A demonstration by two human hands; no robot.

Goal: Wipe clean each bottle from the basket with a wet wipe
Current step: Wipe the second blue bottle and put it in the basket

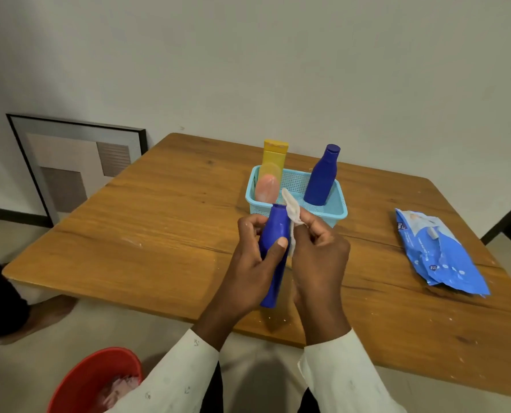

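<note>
My left hand (255, 257) grips a long blue bottle (275, 263) above the table, thumb across its front. My right hand (317, 251) pinches a white wet wipe (291, 208) and holds it against the bottle's right side near its upper end. Just behind stands a light blue basket (336, 208). Inside it are a yellow bottle (273, 158), a pink bottle (266, 189) and a second blue bottle (321, 180), all upright or leaning.
A blue pack of wet wipes (439, 251) lies on the wooden table (147, 222) at the right. A red bowl (93, 380) with used wipes sits on the floor at lower left. A framed picture (75, 165) leans on the wall. Someone's foot (36, 317) is at the left.
</note>
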